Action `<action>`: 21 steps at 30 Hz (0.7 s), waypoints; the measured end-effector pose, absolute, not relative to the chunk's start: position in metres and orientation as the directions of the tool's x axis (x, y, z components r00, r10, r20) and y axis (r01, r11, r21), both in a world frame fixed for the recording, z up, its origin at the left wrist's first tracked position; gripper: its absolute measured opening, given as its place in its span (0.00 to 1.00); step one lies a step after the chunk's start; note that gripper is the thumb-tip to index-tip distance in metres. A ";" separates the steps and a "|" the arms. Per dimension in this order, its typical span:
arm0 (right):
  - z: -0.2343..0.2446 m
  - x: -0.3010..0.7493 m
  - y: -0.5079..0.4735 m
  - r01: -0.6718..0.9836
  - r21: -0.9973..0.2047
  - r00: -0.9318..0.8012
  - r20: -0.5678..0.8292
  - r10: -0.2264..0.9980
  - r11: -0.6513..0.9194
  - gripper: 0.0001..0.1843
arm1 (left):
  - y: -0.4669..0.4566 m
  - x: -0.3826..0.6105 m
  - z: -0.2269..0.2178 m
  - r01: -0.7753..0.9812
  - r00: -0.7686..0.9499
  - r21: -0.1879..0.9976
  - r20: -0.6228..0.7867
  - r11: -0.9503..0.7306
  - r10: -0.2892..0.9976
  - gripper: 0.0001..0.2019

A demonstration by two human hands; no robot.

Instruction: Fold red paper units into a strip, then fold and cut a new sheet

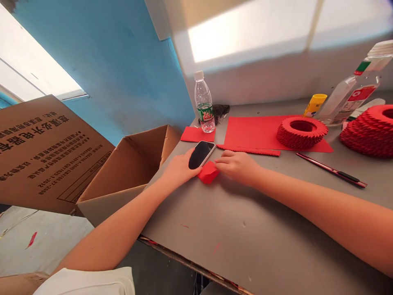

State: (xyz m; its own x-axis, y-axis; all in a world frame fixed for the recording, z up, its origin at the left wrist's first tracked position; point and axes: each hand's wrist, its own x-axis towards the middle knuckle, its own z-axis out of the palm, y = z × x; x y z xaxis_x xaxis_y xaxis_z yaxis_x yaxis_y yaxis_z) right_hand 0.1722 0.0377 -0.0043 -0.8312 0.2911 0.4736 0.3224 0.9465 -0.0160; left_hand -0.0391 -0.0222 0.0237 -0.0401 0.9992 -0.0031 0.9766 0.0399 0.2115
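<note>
head view: right hand (236, 166) pinches a light, soft folded red paper piece (208, 173), best held at its edges; left hand (179, 168) lies open.

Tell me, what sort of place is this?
Probably a makeshift paper-craft workspace: a folded red paper piece lies on a grey workbench, beside rings of folded red paper and a cardboard box.
</note>
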 end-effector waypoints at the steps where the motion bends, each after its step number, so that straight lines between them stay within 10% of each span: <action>1: -0.002 0.178 0.037 0.329 0.013 -0.820 0.500 0.278 0.944 0.16 | -0.022 -0.040 0.023 0.978 -0.031 0.209 0.005 0.029 1.000 0.34; 11: -0.024 0.177 0.026 0.218 0.042 -0.894 0.409 0.183 0.975 0.15 | -0.023 -0.038 0.023 0.974 -0.046 0.225 0.010 0.042 0.999 0.34; 16: -0.019 0.183 0.028 0.256 0.128 -0.791 0.598 0.131 0.958 0.12 | -0.025 -0.036 0.023 0.973 -0.042 0.231 0.101 0.017 0.994 0.35; 19: -0.004 0.210 0.025 0.310 0.223 -0.694 0.717 0.060 0.924 0.10 | -0.030 -0.022 0.029 0.860 -0.048 0.510 0.099 -0.010 0.994 0.26; 21: 0.006 0.231 0.019 0.321 0.333 -0.708 0.706 -0.010 0.887 0.10 | -0.033 -0.005 0.031 0.618 0.098 0.776 -0.236 0.127 0.967 0.28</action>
